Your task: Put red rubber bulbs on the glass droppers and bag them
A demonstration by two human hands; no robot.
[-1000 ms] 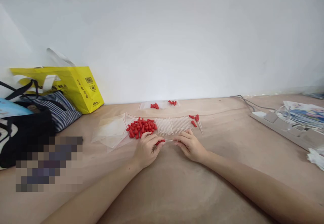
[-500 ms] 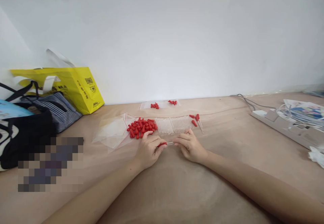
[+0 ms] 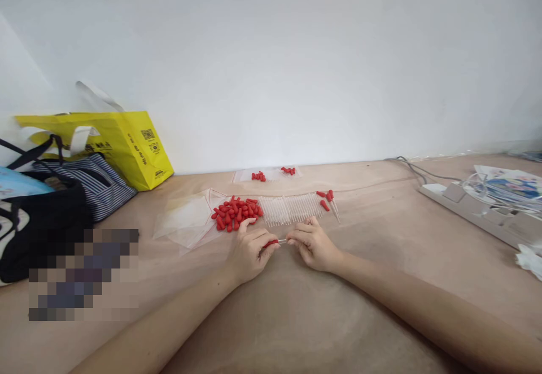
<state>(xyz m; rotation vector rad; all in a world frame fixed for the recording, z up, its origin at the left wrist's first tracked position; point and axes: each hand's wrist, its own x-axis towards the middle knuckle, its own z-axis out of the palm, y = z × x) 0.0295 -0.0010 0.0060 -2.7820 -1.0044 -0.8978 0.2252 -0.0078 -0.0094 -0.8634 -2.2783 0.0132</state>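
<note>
Between its thumb and fingers, my left hand (image 3: 249, 251) pinches a red rubber dropper bulb (image 3: 271, 243). My right hand (image 3: 315, 247) grips a thin clear dropper tube (image 3: 283, 241), whose left end meets the bulb's mouth; how far inside it sits, I cannot tell. Just beyond my left hand lies a pile of red bulbs (image 3: 235, 214). A row of clear tubes (image 3: 290, 210) lies side by side beyond both hands. At the row's right end are loose red bulbs (image 3: 324, 205) and droppers with bulbs fitted (image 3: 334, 205).
Clear plastic bags (image 3: 182, 219) lie left of the pile. Farther back, another bag (image 3: 271, 175) has red bulbs on or in it. A yellow bag (image 3: 148, 154) and striped pouch (image 3: 101, 185) stand left. On the right are a power strip (image 3: 461, 207), cables and crumpled tissue (image 3: 529, 260).
My right hand has shifted slightly left with the tube, closing the gap to my left hand. My left hand keeps its hold on the bulb, nearly still.
</note>
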